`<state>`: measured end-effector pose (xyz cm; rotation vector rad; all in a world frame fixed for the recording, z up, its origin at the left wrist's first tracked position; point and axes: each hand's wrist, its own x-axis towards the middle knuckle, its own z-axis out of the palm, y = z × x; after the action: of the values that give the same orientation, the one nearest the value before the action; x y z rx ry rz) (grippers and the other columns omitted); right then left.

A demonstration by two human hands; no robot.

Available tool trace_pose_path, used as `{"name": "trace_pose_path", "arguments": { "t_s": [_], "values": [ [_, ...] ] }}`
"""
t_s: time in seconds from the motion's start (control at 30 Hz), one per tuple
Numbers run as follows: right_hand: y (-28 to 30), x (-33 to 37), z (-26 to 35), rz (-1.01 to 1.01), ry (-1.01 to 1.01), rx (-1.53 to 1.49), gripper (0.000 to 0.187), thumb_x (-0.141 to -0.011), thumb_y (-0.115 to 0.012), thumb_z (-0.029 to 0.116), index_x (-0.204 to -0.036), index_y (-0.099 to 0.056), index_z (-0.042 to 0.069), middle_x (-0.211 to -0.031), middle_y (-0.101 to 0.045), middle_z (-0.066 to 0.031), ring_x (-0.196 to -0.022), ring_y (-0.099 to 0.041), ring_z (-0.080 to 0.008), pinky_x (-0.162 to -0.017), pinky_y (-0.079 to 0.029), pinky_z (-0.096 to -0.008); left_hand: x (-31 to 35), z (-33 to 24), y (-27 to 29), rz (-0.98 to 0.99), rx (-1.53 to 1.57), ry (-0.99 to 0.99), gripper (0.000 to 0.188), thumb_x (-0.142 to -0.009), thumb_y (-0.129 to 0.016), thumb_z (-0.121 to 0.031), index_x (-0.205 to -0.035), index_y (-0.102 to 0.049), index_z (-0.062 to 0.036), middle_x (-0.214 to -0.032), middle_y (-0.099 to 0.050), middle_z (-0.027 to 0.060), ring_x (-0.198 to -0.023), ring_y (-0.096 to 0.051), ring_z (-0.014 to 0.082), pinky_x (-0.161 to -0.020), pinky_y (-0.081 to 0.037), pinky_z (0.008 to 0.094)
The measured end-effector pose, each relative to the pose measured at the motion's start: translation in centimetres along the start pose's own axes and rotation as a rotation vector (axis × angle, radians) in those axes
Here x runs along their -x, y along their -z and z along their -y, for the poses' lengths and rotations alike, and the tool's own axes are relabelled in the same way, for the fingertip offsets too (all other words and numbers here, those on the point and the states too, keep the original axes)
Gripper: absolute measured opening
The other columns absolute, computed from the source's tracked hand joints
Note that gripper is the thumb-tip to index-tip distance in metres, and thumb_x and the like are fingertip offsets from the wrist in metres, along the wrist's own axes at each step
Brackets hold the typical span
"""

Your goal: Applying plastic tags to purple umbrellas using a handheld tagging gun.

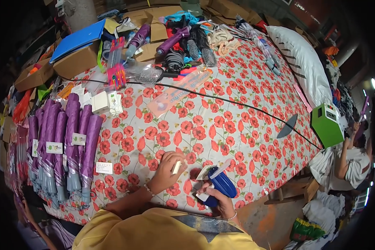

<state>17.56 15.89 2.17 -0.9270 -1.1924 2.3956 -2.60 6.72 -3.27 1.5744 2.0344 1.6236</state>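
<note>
Clearly, the far left of the counter (237,143), spread with a red-poppy cloth, belongs to a cluster of purple folded umbrellas (49,129), lying side by side with their grey handles (86,195) toward the near edge and white printed tags hanging on several. Below them, at the lower left rim, another person's arm (35,223) reaches in. Behind the cluster a blue folder (79,40) lies on a cardboard box (77,58). Just right of the umbrellas, a white card (104,168) lies flat on the cloth; farther back sit a small whitish box (100,103) and, touching it, some printed cards (115,103). At the back, toward the middle, is a jumble of cloth, packets and more umbrellas, with a flat clear packet (179,93) in front.

Near the front edge, the left hand (167,170) is curled, its fingers closed about a small cream piece (176,167). Well to its right, the right hand (216,198) grips a dark blue folded bundle (223,182) from below, tilted just above or on the cloth; I cannot tell which. A pale strap (225,167) and a printed tag (204,172) show at the bundle's upper end.

Farther right, a black cable (237,102) runs past a grey pointed oval piece (287,126) toward a green box-shaped device (327,126) at the counter's edge. Behind the device leans a bulging white sack (300,62); at the far right, another person (356,166) sits in pale clothing.
</note>
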Motion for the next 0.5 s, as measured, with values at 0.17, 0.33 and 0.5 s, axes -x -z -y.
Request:
{"name": "trace_pose_path", "arguments": {
  "t_s": [0.17, 0.33, 0.5],
  "values": [
    [3.3, -0.2, -4.2, 0.018, -0.021, -0.125, 0.028, -0.083, -0.057, 0.001, -0.111, -0.053, -0.005, -0.087, -0.063, -0.0132, -0.08, -0.063, -0.0239, -0.082, -0.051, -0.0348, 0.7, -0.3, -0.6, -0.013, 0.197, 0.241, 0.013, -0.088, -0.059, -0.009, -0.1, -0.059, -0.0032, -0.094, -0.062, 0.0061, -0.087, -0.055, 0.0171, -0.08, -0.045, 0.029],
    [4.9, -0.6, -5.5, 0.065, 0.04, -0.166, 0.032, -0.083, -0.056, -0.001, -0.114, -0.052, -0.005, -0.087, -0.064, -0.0134, -0.079, -0.064, -0.0244, -0.082, -0.052, -0.0361, -2.8, 0.3, 1.0, 0.003, 0.25, 0.379, 0.018, -0.085, -0.06, -0.007, -0.103, -0.058, -0.0039, -0.1, -0.062, 0.0084, -0.085, -0.059, 0.0221, -0.078, -0.047, 0.033],
    [1.6, -0.2, -3.0, 0.044, 0.05, -0.142, 0.022, -0.084, -0.051, 0.003, -0.103, -0.055, -0.006, -0.084, -0.062, -0.0157, -0.083, -0.062, -0.0263, -0.082, -0.049, -0.0346, -8.7, 7.2, 3.2, -0.122, -0.178, 0.108, 0.028, -0.077, -0.064, -0.005, -0.104, -0.061, -0.0064, -0.106, -0.059, 0.0082, -0.084, -0.059, 0.0266, -0.076, -0.049, 0.0353]
  ]
}}
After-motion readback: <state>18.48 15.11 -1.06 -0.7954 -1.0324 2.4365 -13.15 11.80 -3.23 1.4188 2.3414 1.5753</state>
